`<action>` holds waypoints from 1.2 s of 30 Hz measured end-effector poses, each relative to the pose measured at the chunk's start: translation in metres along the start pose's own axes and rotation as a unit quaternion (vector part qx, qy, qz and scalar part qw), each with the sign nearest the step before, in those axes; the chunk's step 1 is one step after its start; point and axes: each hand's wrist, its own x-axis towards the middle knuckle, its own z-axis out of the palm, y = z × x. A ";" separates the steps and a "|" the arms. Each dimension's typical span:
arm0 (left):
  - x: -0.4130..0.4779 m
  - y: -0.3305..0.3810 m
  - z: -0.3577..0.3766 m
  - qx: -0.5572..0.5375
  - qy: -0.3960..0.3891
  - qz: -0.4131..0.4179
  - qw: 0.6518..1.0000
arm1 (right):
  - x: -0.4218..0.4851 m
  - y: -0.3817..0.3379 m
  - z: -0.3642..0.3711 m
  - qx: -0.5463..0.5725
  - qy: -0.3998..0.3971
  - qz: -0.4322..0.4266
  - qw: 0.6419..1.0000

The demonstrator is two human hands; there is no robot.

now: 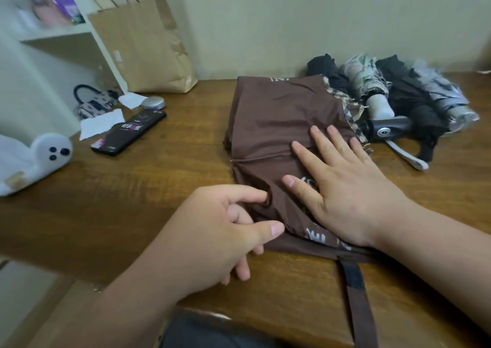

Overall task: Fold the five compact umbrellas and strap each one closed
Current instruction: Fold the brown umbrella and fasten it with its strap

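A brown umbrella (pixel 279 119) lies flattened on the wooden table (pixel 132 188), canopy spread in loose folds. Its brown strap with a black patch (pixel 353 281) trails toward the table's near edge. My right hand (pixel 342 185) presses flat on the canopy with straight fingers. My left hand (pixel 220 230) pinches a fold of brown fabric at the canopy's near left edge. Behind the brown one, several other compact umbrellas lie in a heap: a black one (pixel 326 68), a pale patterned one with a white handle (pixel 372 87), a black one with a dark handle (pixel 390 128) and a grey one (pixel 446 95).
A brown paper bag (pixel 143 47) stands against the wall at the back left. A black phone (pixel 130 132), torn white paper (pixel 101 124), a silver oval object (pixel 152 103) and a small patterned pouch (pixel 93 100) lie left. A white ghost-shaped holder (pixel 32 161) sits far left.
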 end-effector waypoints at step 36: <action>0.018 -0.017 -0.004 0.529 -0.183 0.243 0.793 | -0.005 0.008 -0.004 -0.005 -0.008 -0.022 1.000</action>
